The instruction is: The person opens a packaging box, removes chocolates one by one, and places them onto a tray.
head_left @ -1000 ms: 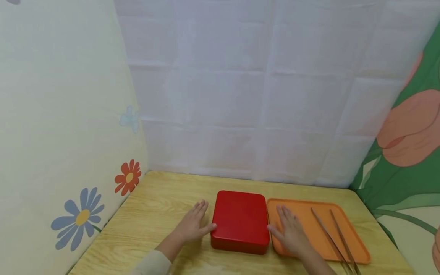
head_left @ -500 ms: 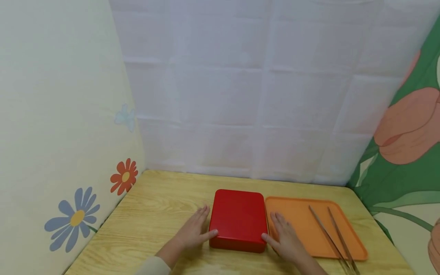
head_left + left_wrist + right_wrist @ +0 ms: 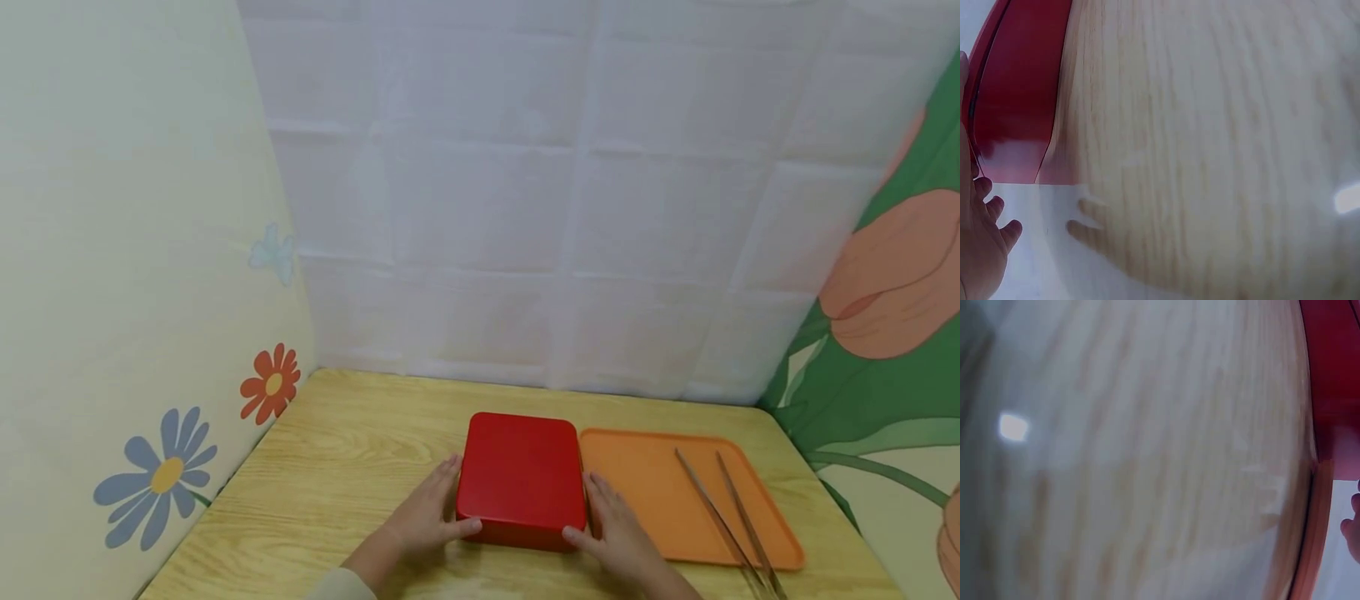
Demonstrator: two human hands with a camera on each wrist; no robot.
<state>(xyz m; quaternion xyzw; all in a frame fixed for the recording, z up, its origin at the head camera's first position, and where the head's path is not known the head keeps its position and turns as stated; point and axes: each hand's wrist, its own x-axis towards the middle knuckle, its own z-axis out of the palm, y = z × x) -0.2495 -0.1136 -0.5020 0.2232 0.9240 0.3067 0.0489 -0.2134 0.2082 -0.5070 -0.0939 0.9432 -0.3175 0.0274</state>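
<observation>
A red box (image 3: 521,475) with rounded corners and a flat lid stands on the wooden table. Along its left side lies my left hand (image 3: 422,515), fingers extended, the thumb at the front left corner. My right hand (image 3: 619,533) mirrors it on the right, thumb at the front right corner and fingers beside the wall. In the left wrist view a dark seam runs below the lid of the red box (image 3: 1019,94), near the left hand (image 3: 984,250). Only fingertips of the right hand (image 3: 1352,531) enter the right wrist view. What the box contains is hidden.
An orange tray (image 3: 637,500) sits right against the box's right side. Long metal tongs (image 3: 723,517) lie spread across it, overhanging its front edge. A white cloth (image 3: 480,208) hangs behind the wooden table (image 3: 360,433), with flower-printed cloths at both sides.
Both hands have come closer to the box and slightly nearer its front, thumbs lowering to the front corners. The box, tray and tongs keep their places; the view shifted slightly.
</observation>
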